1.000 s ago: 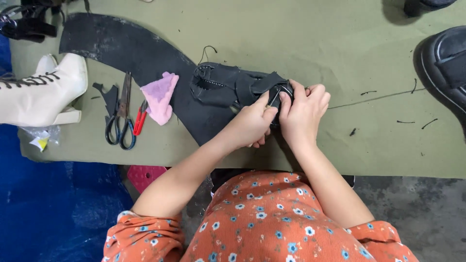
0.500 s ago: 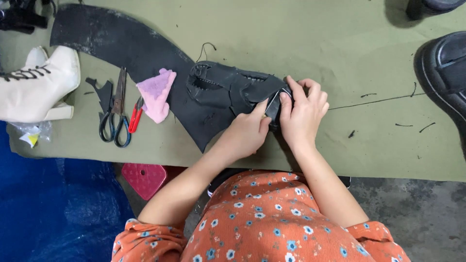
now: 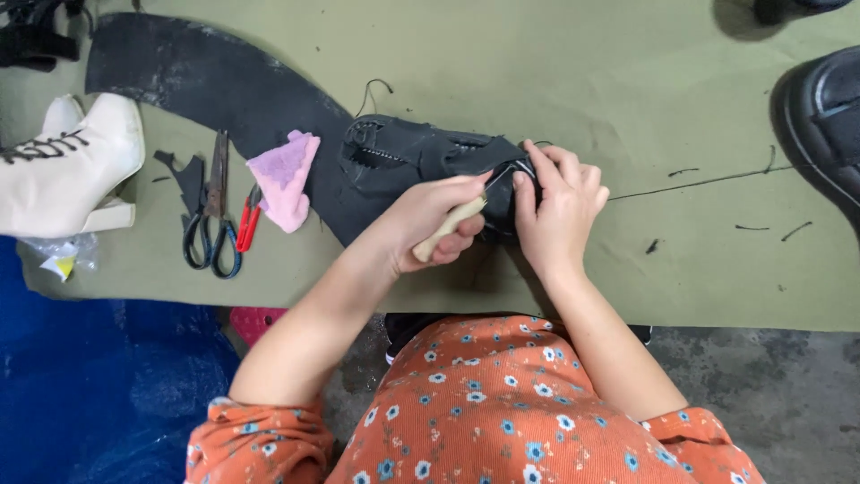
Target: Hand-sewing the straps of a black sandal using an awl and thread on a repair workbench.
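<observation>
A black shoe upper [image 3: 412, 157] lies on the olive-green table cover [image 3: 555, 72] in front of me. My left hand [image 3: 430, 220] grips a small tool with a pale wooden handle [image 3: 445, 230], its tip pointing at the right end of the upper. My right hand [image 3: 560, 211] clasps that right end of the black piece, fingers curled over it. The tool's tip is hidden between my hands.
A large black sheet [image 3: 206, 81] stretches up to the left. Beside it lie a pink cloth [image 3: 285, 175], black-handled scissors [image 3: 213, 215] and red-handled snips [image 3: 248, 220]. A white laced boot [image 3: 63, 166] stands far left, a black shoe [image 3: 824, 125] far right. Loose threads dot the cover.
My left hand has pulled back slightly, and the pale wooden tool handle now shows in it. The right hand stays on the end of the upper.
</observation>
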